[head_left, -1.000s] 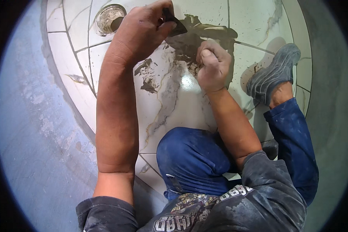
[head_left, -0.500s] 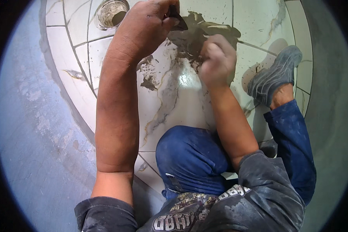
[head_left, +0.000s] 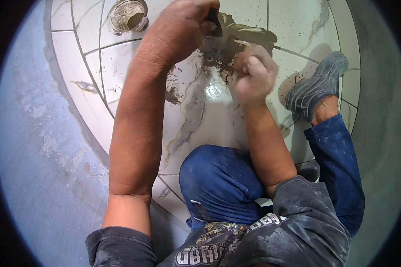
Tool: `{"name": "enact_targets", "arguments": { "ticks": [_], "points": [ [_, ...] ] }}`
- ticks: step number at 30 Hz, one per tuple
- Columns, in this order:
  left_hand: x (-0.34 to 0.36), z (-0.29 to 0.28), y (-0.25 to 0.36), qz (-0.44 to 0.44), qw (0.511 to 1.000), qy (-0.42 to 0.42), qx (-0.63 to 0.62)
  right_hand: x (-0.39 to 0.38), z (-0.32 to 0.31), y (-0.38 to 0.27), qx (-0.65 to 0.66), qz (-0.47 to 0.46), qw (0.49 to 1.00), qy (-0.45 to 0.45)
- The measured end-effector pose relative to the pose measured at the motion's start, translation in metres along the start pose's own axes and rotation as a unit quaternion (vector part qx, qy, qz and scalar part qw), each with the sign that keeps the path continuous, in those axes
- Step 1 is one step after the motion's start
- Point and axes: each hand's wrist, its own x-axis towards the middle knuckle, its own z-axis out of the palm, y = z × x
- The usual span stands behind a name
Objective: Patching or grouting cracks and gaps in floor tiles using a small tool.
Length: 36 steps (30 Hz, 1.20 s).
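Observation:
My left hand (head_left: 182,26) grips a small dark flat tool (head_left: 214,24), pressed against the white marble-patterned tiles (head_left: 200,115) near the top. A patch of dark wet grout (head_left: 236,42) is smeared on the tiles beside it. My right hand (head_left: 254,73) is closed in a fist, dusted grey, just below and right of the smear; I cannot tell whether it holds anything. My knee in blue trousers (head_left: 218,178) rests on the tiles below the hands.
A round drain opening (head_left: 128,15) clogged with grey mortar sits at the upper left. My grey shoe (head_left: 318,86) stands on the tiles at right. A bare grey concrete surface (head_left: 40,147) borders the tiled area on the left, and another grey surface on the right.
The view has shifted so both hands sit higher in the picture. My right fist has moved slightly up towards the grout smear; my left hand keeps the tool against the tile.

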Motion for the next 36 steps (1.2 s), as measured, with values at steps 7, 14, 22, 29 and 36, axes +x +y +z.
{"name": "enact_targets", "arguments": {
  "ticks": [7, 14, 22, 29, 36],
  "points": [
    [-0.003, -0.014, -0.002, 0.055, 0.997, 0.051, 0.024, 0.003, 0.004, -0.012, -0.041, -0.125, 0.991, -0.004],
    [0.004, -0.004, -0.011, 0.141, 0.983, 0.111, 0.029, 0.006, 0.000, 0.012, -0.027, -0.046, 0.997, -0.048],
    [0.003, -0.003, -0.012, 0.108, 0.989, 0.105, -0.005, 0.014, 0.003, 0.008, 0.030, -0.028, 0.999, 0.007],
    [-0.001, -0.004, -0.009, 0.106, 0.988, 0.103, -0.036, 0.025, 0.002, -0.007, -0.017, 0.004, 0.999, 0.044],
    [0.000, -0.004, -0.006, 0.057, 0.995, 0.073, -0.049, 0.017, 0.004, 0.003, 0.043, -0.002, 0.999, 0.034]
  ]
}}
